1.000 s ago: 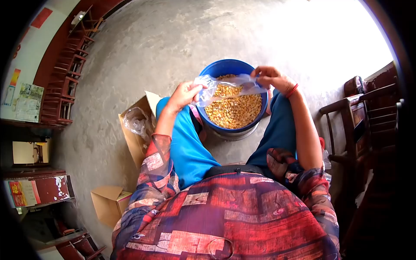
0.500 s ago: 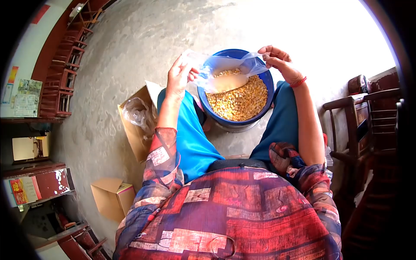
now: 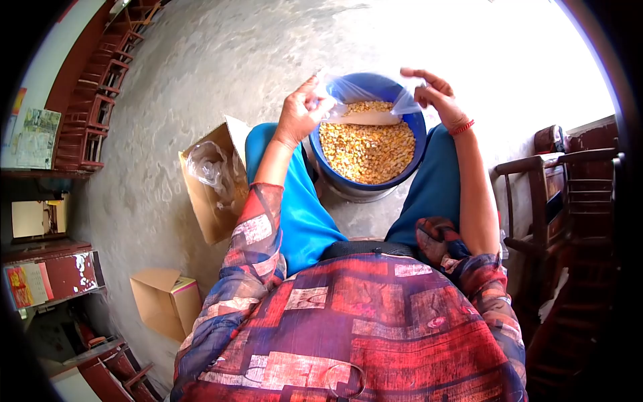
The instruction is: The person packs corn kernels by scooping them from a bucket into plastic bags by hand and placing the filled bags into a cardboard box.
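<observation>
A clear plastic bag (image 3: pixel 370 119) with a pale lower part is stretched between my two hands, over a blue bucket (image 3: pixel 418 149) of yellow corn kernels (image 3: pixel 367 154). My left hand (image 3: pixel 305 115) is closed on the bag's left edge, above the bucket's left rim. At the bag's right edge, my right hand (image 3: pixel 437 99) pinches the film while its index finger points out to the left. A red band circles the right wrist. The bucket stands between my knees. The bag's upper film is blurred and see-through.
Left of my leg, an open cardboard box (image 3: pixel 207 194) holds crumpled clear plastic (image 3: pixel 207 166). A smaller carton (image 3: pixel 167 301) sits nearer on the concrete floor (image 3: pixel 161 134). Wooden chairs (image 3: pixel 87 127) line the left wall, and a dark wooden chair (image 3: pixel 542 194) stands at right.
My left hand has moved right and slightly up, bringing the bag's sides closer together. The right hand has stayed nearly in place. The view has shifted slightly.
</observation>
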The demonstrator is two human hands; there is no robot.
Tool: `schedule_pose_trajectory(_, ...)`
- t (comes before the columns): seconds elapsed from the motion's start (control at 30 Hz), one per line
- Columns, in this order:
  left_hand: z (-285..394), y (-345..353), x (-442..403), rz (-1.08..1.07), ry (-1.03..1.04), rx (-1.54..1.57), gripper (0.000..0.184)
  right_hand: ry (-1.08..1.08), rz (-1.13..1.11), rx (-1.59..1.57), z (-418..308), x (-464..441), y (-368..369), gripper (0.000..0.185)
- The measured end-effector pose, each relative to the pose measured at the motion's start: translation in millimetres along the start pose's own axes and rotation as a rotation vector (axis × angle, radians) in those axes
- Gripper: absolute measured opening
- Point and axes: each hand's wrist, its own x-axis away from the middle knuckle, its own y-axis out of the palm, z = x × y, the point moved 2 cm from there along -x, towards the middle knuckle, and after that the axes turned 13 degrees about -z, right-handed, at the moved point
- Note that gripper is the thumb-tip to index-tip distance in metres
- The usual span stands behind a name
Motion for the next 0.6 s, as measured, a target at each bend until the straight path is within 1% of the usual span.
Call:
schedule_pose_trajectory(0.03, -0.4, 0.0, -0.2, -0.049, -0.003, -0.202, 0.057, 0.173, -0.058, 0.114, 11.7, 1.7, -4.4, 0.031)
schedule_pose_trajectory(0.07, -1.3, 1.0, 1.6, -0.028, -0.004, -0.272, 0.058, 0.250, -0.064, 0.202, 26.6, 2.6, -6.7, 0.031)
schedule_pose_trajectory(0.1, -4.1, 1.1, 0.6, -0.028, 0.002, -0.270, 0.058, 0.332, -0.048, 0.300, 24.3, 3.9, 0.4, 0.032)
schedule_pose_trajectory(0.17, -13.2, 3.3, -1.0, -0.005, 0.011, -0.096, 0.057, 0.281, 0.048, 0.553, 48.1, 5.9, -5.1, 0.033)
schedule_pose_trajectory(0.2, -5.3, 3.7, 0.0, -0.002, -0.019, -0.079, 0.057, 0.416, 0.051, 0.425, 31.1, 7.6, 1.7, 0.039)
schedule_pose_trajectory(0.23, -3.3, 3.7, 0.2, 0.000, -0.017, -0.076, 0.057, 0.416, 0.050, 0.429, 21.5, 11.0, 2.8, 0.039)
schedule_pose_trajectory(0.3, -1.9, 3.8, 0.1, -0.018, -0.030, -0.122, 0.054, 0.257, 0.066, 0.219, 9.1, 14.7, 5.4, 0.048)
schedule_pose_trajectory(0.33, -3.4, 3.5, -1.2, -0.017, -0.028, -0.120, 0.054, 0.176, 0.100, 0.165, 5.8, 16.1, 7.5, 0.052)
schedule_pose_trajectory(0.37, -5.4, 2.7, -3.0, 0.016, -0.005, -0.190, 0.052, 0.177, 0.100, 0.166, 6.9, 16.8, 6.8, 0.052)
schedule_pose_trajectory(0.4, -5.1, 2.6, -3.5, 0.049, 0.016, -0.259, 0.050, 0.180, 0.092, 0.248, 10.3, 18.9, 5.2, 0.053)
schedule_pose_trajectory(0.47, -7.0, 2.9, -2.5, 0.088, 0.014, -0.225, 0.046, 0.203, 0.062, 0.402, 21.9, 21.3, 2.7, 0.053)
schedule_pose_trajectory(0.5, -7.3, 2.4, -2.3, 0.128, 0.014, -0.192, 0.043, 0.205, 0.062, 0.399, 32.2, 20.9, 0.2, 0.053)
schedule_pose_trajectory(0.53, -6.4, 2.5, -1.9, 0.125, 0.012, -0.192, 0.043, 0.243, 0.073, 0.533, 41.1, 20.0, -2.0, 0.053)
schedule_pose_trajectory(0.57, -5.5, 1.9, -0.7, 0.150, 0.020, -0.146, 0.037, 0.280, 0.084, 0.668, 49.2, 20.0, -5.0, 0.052)
schedule_pose_trajectory(0.6, -4.7, 0.7, 0.4, 0.176, 0.028, -0.100, 0.031, 0.283, 0.146, 0.640, 48.6, 20.4, -2.0, 0.048)
